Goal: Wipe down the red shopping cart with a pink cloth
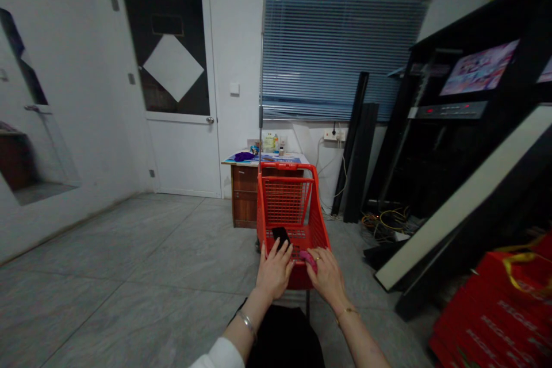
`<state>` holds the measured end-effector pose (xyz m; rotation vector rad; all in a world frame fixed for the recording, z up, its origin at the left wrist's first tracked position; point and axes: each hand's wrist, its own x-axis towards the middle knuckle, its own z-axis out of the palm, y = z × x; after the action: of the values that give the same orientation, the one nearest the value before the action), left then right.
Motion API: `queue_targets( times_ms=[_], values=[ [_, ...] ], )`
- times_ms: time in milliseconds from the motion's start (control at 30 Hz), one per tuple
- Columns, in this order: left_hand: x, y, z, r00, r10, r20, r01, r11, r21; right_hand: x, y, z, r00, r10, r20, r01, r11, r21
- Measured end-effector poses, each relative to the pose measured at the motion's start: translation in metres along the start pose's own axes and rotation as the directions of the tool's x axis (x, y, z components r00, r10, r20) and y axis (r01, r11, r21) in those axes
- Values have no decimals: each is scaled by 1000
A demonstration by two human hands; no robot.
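At the near rim of a red cart (319,227): pink cloth (309,258), clasped in right hand (326,273); left hand (275,271) apart, fingers over black object (280,234), grip uncertain. Advisable: cloth firmly bunched, cart steadied. Beyond: tabletop (227,161).

Open from above into the red shopping cart (321,227), with a narrow gap between left hand (275,270) and the pink item (309,260) in the right hand (326,276), but closed off at the far end by a latticed panel (282,200). Wide open leftward across gray floor (107,264) to the white door (185,155); blocked at right by a leaning pale board (468,198) and red lettered packages (461,313).
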<state>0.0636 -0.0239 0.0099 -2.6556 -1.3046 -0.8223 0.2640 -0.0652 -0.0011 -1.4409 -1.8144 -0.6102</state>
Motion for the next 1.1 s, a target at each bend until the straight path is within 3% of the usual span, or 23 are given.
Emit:
queue_targets(
  times_ms=[133, 233, 367, 500, 633, 767, 900, 1100],
  values=[
    [1, 8, 3, 1000, -8, 2, 9, 999, -36, -1, 11, 2, 994, 88, -66, -90, 995, -31],
    [2, 16, 2, 999, -32, 26, 33, 998, -48, 0, -9, 13, 987, 120, -107, -126, 991, -53],
    [3, 13, -6, 997, -40, 72, 45, 997, -64, 2, -30, 21, 993, 79, -85, -82, 996, -38],
    [3, 2, -11, 996, -18, 84, 23, 998, -52, 1, -9, 10, 998, 34, -51, -35, 999, -12],
    [1, 2, -5, 999, -6, 53, 7, 999, -36, -3, 10, 5, 993, 68, -94, -72, 997, -32],
    [0, 10, 4, 999, -4, 32, 6, 999, -46, -3, -12, 16, 982, 112, -155, -121, 992, -48],
    [0, 9, 3, 999, 0, 50, 2, 999, -50, 0, -35, 23, 992, 57, -116, -60, 998, -18],
    [0, 0, -4, 997, 2, 73, 2, 999, -53, -1, 0, 7, 998, 36, -52, -37, 999, -24]
  ],
)
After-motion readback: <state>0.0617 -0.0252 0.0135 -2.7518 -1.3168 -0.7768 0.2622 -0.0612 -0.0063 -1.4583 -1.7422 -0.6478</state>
